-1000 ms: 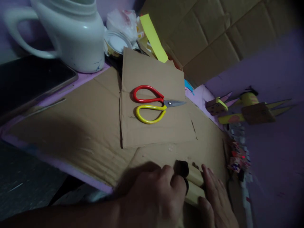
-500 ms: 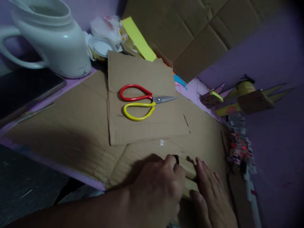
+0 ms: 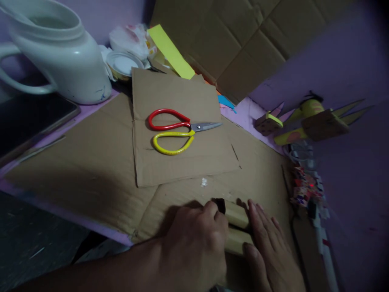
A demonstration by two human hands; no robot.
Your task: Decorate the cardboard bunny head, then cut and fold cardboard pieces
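Note:
Two folded cardboard strips (image 3: 238, 213) lie side by side between my hands, low in the view. My left hand (image 3: 197, 239) reaches in from the left with curled fingers and grips their left part. A dark patch shows at the far strip's end, beside its knuckles. My right hand (image 3: 273, 251) rests at the strips' right ends, its fingers stretched out flat and its thumb against the nearer strip. Beyond both hands, scissors (image 3: 185, 132) with one red and one yellow handle lie on a square cardboard piece (image 3: 179, 170), blades pointing right.
A large cardboard sheet (image 3: 100, 170) covers the table. A white jug (image 3: 67, 61), a dark flat device (image 3: 36, 121) and a lidded tub (image 3: 124, 65) stand at the left. A yellow paper strip (image 3: 172, 50) leans at the back. Yellow craft figures (image 3: 325, 121) are at the right wall.
My left hand has shifted slightly left, baring more of the cardboard strips. My right hand stays nearly in place. The whole view has moved a little.

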